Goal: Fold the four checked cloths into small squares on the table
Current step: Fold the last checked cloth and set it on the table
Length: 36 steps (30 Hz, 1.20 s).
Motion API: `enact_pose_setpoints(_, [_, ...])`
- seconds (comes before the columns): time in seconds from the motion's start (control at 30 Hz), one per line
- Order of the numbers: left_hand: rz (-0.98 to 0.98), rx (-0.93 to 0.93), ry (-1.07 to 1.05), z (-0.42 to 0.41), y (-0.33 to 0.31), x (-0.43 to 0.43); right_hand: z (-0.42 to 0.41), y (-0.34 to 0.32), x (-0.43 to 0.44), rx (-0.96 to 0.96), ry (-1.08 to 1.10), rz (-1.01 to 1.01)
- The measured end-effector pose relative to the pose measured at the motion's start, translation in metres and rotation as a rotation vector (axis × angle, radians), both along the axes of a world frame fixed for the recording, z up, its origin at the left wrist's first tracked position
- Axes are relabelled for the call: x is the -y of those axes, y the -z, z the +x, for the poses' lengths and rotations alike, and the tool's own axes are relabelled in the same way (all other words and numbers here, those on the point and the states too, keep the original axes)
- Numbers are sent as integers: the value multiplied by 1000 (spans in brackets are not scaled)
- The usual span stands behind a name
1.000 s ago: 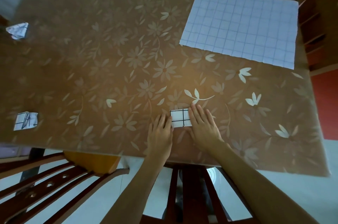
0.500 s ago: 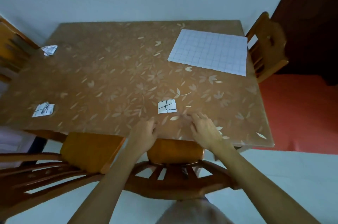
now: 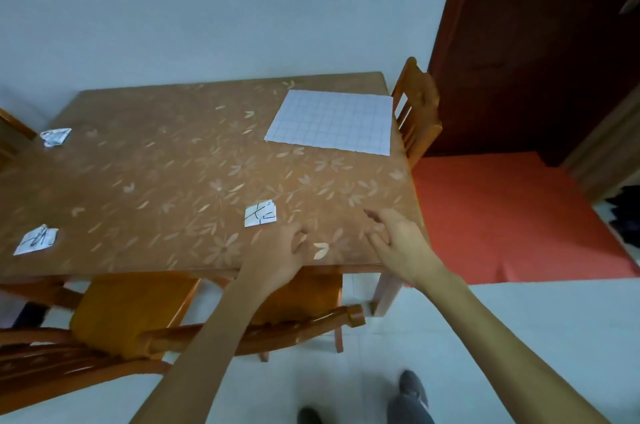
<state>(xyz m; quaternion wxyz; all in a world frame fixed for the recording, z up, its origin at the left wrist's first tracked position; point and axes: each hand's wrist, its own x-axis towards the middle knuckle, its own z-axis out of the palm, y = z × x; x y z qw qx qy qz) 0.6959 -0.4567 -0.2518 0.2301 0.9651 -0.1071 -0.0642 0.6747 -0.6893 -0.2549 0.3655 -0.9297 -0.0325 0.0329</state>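
Observation:
A small folded checked square lies near the front edge of the brown flowered table. Two more folded squares rest on the left side, one at the front left and one at the far left. One checked cloth lies spread flat at the far right corner. My left hand hovers at the table's front edge just right of the nearest square, fingers loosely curled, holding nothing. My right hand is over the front right corner, fingers apart and empty.
A wooden chair is tucked under the front edge below my arms. Another chair stands at the table's right end. A red mat covers the floor on the right, in front of a dark wooden door.
Both hands have let go of the small folded square and drawn back to the table's front edge. My view has pulled back and swung to the right.

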Motion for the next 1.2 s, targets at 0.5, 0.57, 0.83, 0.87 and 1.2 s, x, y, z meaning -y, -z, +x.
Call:
enact_pose_setpoints(0.5, [-220, -32, 39, 44, -17, 276, 6, -19, 287, 109, 190, 72])
enact_pose_setpoints(0.57, [-238, -39, 49, 54, -13, 302, 14, -17, 310, 107, 209, 85])
enact_pose_setpoints(0.83, [-354, -4, 9, 129, -2, 378, 84, -7, 381, 92, 226, 125])
enact_pose_setpoints(0.87, [-362, 2, -10, 144, -1, 385, 98, -6, 389, 93, 219, 123])
enact_pose_setpoints(1.2, [-464, -11, -143, 307, 10, 441, 276, -12, 450, 77, 113, 115])
